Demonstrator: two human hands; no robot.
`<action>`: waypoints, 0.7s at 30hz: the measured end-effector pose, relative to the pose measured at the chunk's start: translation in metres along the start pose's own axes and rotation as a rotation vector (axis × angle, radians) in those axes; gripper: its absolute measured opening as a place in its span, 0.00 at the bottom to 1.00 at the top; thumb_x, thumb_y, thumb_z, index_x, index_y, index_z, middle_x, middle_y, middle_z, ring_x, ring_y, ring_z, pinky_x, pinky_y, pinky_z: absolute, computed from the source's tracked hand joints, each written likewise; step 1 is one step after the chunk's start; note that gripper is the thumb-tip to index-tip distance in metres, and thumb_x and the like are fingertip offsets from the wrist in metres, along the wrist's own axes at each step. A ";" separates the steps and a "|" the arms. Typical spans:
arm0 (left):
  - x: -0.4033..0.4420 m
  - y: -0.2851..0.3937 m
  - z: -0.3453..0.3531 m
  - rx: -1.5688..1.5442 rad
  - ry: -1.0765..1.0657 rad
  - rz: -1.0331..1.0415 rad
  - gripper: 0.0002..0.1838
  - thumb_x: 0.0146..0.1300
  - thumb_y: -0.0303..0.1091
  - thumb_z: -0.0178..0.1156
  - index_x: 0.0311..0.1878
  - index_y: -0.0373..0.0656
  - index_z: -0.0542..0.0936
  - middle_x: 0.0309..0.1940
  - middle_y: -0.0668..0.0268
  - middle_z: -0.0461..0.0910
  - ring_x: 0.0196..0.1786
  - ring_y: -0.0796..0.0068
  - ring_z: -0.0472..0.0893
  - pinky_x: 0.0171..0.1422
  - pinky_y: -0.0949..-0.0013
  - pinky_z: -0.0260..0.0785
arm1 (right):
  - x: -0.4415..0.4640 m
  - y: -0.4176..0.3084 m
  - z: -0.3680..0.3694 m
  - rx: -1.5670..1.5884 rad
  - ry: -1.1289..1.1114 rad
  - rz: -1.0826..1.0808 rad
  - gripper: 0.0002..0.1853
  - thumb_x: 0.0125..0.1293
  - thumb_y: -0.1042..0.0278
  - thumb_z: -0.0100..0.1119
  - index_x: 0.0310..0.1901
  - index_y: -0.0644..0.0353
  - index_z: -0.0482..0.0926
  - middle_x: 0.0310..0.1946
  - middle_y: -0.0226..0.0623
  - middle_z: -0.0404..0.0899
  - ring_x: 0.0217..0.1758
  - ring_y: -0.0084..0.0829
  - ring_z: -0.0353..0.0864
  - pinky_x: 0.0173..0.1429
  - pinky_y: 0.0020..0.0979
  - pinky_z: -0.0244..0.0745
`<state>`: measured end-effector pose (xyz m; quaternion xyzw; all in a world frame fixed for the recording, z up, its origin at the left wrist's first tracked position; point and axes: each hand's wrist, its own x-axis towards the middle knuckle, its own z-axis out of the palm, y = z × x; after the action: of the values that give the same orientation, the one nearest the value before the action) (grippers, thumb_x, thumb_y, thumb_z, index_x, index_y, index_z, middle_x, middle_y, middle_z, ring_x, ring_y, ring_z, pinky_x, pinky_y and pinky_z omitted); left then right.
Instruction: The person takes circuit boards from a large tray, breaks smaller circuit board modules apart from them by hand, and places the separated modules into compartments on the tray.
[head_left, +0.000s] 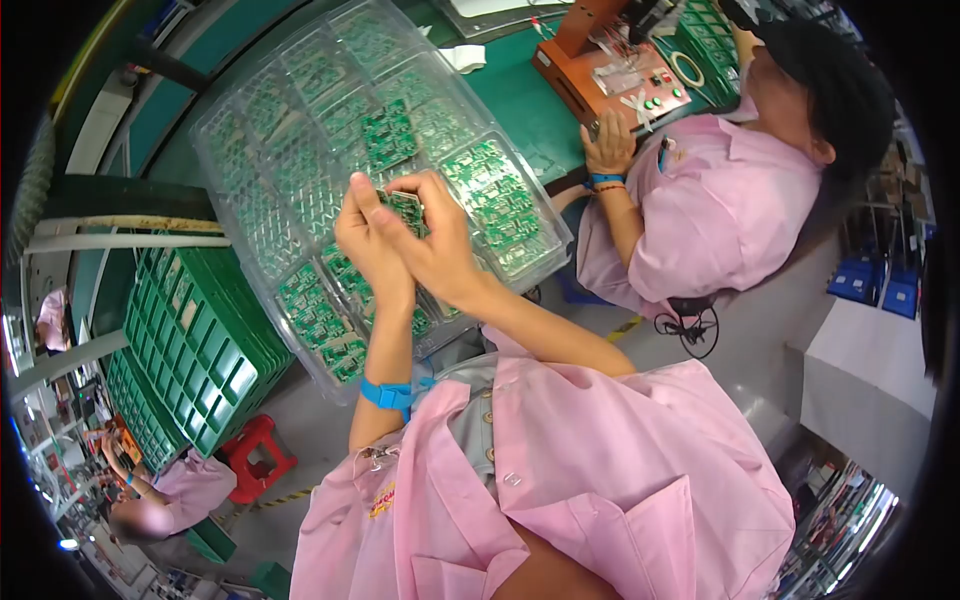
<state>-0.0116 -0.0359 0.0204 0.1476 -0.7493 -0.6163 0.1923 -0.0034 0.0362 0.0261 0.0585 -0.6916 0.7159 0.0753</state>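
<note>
My left hand (pixel 372 248), with a blue strap (pixel 387 394) on its wrist, and my right hand (pixel 440 238) are pressed together above a clear plastic tray (pixel 215 165). Between their fingers is a small green circuit board (pixel 407 207), its edge showing and the rest covered. Both hands are closed around it; the left fingers are partly hidden. Just beyond them, another circuit board (pixel 388 135) lies at an angle on the tray. Many more green boards (pixel 497 200) fill the tray's compartments, some seen through clear plastic.
A co-worker in pink (pixel 700 200) sits at the right, one hand (pixel 609 145) near an orange test fixture (pixel 610 75) on the green bench (pixel 535 95). Green crates (pixel 205 340) stand at the left, near a red stool (pixel 258 460). Another person (pixel 180 495) works at lower left.
</note>
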 end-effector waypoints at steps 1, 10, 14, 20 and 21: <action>-0.004 0.000 0.006 -0.153 -0.041 -0.039 0.23 0.67 0.44 0.42 0.19 0.39 0.65 0.12 0.71 0.60 0.19 0.82 0.55 0.22 0.75 0.51 | -0.002 0.002 -0.004 -0.050 0.039 -0.065 0.10 0.58 0.70 0.53 0.40 0.64 0.71 0.35 0.36 0.73 0.35 0.27 0.72 0.39 0.24 0.67; -0.027 0.010 0.031 0.043 -0.259 -0.006 0.21 0.68 0.41 0.39 0.20 0.39 0.65 0.14 0.71 0.61 0.19 0.82 0.56 0.23 0.75 0.52 | -0.014 0.015 -0.036 -0.319 0.312 -0.250 0.09 0.56 0.72 0.54 0.37 0.65 0.71 0.31 0.39 0.74 0.27 0.30 0.72 0.29 0.28 0.67; -0.033 0.011 0.039 0.079 -0.232 0.053 0.21 0.67 0.40 0.39 0.20 0.40 0.64 0.14 0.71 0.60 0.19 0.82 0.55 0.22 0.75 0.52 | -0.020 0.007 -0.048 -0.432 0.255 -0.087 0.08 0.56 0.71 0.55 0.36 0.65 0.70 0.27 0.39 0.74 0.25 0.31 0.72 0.27 0.29 0.67; -0.038 0.015 0.043 0.036 -0.212 0.014 0.20 0.67 0.39 0.38 0.18 0.41 0.63 0.14 0.71 0.60 0.20 0.82 0.55 0.24 0.75 0.53 | -0.024 0.009 -0.054 -0.512 0.166 -0.050 0.07 0.56 0.71 0.55 0.32 0.65 0.69 0.21 0.38 0.73 0.19 0.34 0.71 0.24 0.29 0.67; -0.038 0.015 0.044 0.023 -0.220 -0.008 0.20 0.66 0.39 0.38 0.18 0.41 0.63 0.14 0.71 0.60 0.20 0.81 0.56 0.25 0.75 0.53 | -0.025 0.012 -0.054 -0.514 0.169 -0.086 0.07 0.56 0.71 0.54 0.31 0.65 0.69 0.20 0.38 0.73 0.18 0.34 0.70 0.24 0.29 0.67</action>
<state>0.0019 0.0224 0.0238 0.0841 -0.7724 -0.6209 0.1045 0.0196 0.0895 0.0077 0.0068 -0.8388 0.5152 0.1757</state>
